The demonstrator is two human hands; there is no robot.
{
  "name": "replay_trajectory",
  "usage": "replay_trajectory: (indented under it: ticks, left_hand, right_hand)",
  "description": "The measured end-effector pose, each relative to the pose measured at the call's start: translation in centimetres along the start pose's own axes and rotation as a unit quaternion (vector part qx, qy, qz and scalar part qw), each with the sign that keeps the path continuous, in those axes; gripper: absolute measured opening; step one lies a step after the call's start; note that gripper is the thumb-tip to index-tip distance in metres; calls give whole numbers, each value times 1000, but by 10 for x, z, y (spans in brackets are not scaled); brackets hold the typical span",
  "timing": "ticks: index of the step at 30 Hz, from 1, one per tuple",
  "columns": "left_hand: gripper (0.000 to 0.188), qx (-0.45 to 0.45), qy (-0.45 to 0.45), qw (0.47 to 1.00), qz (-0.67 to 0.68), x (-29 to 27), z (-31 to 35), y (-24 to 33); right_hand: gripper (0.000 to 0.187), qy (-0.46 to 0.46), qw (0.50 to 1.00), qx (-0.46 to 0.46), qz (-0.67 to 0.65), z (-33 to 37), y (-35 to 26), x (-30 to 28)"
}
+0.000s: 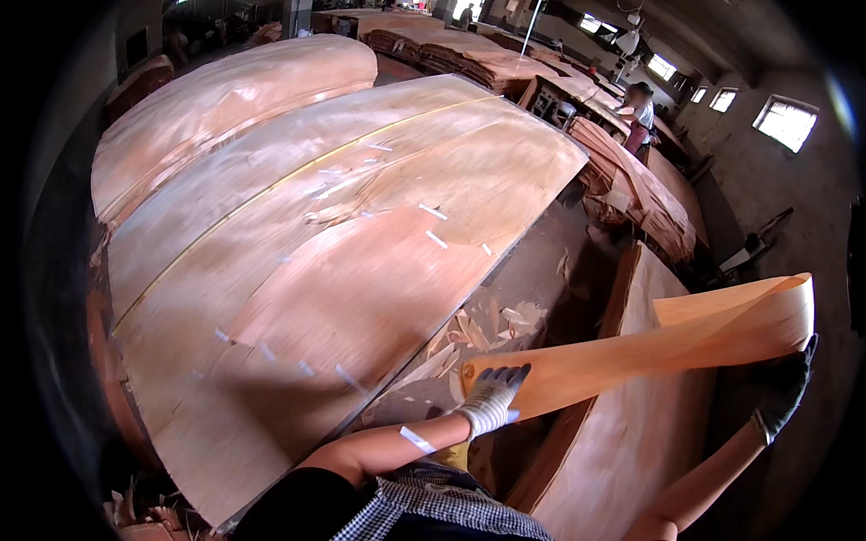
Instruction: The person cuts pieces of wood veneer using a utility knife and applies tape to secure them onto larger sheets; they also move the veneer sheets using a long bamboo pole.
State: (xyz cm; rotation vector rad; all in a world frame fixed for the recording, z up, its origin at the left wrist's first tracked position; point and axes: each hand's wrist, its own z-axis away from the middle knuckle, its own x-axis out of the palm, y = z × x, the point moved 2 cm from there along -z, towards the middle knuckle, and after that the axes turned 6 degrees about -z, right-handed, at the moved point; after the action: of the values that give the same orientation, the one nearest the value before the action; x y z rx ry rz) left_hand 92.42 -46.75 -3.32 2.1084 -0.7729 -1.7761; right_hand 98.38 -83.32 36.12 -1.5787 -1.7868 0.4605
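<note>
A long orange-tan veneer strip (622, 361) stretches between my hands, curling back on itself at the right end. My left hand (492, 398), in a white-and-grey glove, grips its left end, which has a dark round knot mark. At the curled end, my right hand (783, 389), in a dark glove, holds the strip from beneath; part of its grip is hidden. To my left lies a large veneer sheet (325, 261) with short white tape pieces on it and a yellow line (271, 189) running across. A piece of white tape (417, 439) sticks to my left forearm.
Below the strip stands a stack of pale veneer (622, 460). Veneer scraps (496, 325) litter the floor between stack and table. Another veneer pile (244, 99) sits far left, and a ragged one (631, 185) at right. A person (639, 117) works in the background.
</note>
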Motion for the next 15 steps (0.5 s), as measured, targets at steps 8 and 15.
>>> replay_trajectory:
  ticks: [8,15]
  left_hand:
    - [102,-16,154,987,45,-72,-172,-28]
    - [116,-131,238,962,12,-99,-213,-90]
  right_hand:
    - [46,-75,995,39,-54,-208,187,-19]
    - [33,-232,855,206,-416,-346,307,120]
